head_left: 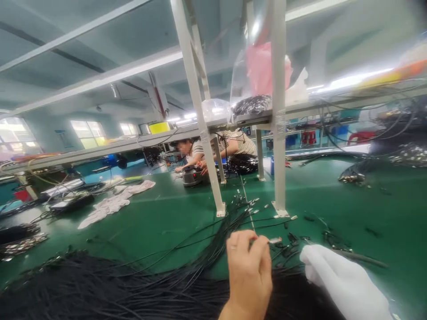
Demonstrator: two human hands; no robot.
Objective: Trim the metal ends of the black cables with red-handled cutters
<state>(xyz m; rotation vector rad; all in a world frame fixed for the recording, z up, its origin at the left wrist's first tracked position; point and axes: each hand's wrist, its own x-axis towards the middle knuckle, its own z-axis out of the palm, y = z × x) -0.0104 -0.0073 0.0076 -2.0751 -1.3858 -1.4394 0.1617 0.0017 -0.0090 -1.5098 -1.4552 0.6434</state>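
My left hand (pixel 249 269), bare and with a ring on one finger, is closed in a pinch in the lower middle. A small cable connector (pixel 275 240), pale with a reddish edge, sticks out past its fingertips. My right hand (pixel 340 278), in a white glove, has its fingers curled together; what they hold, if anything, is hidden. A bundle of thin black cables (pixel 220 240) runs behind my left hand, with metal plug ends (pixel 251 206) fanned out at its far end. Small black pieces (pixel 293 240) lie between and beyond my hands.
A mass of black cables (pixel 100 289) covers the front of the green table (pixel 160 213). White shelf posts (pixel 279 178) rise ahead. A white cloth (pixel 116 202) lies left. Beyond the posts, a person in a striped top (pixel 240 144) leans over beside a dark device (pixel 191 176).
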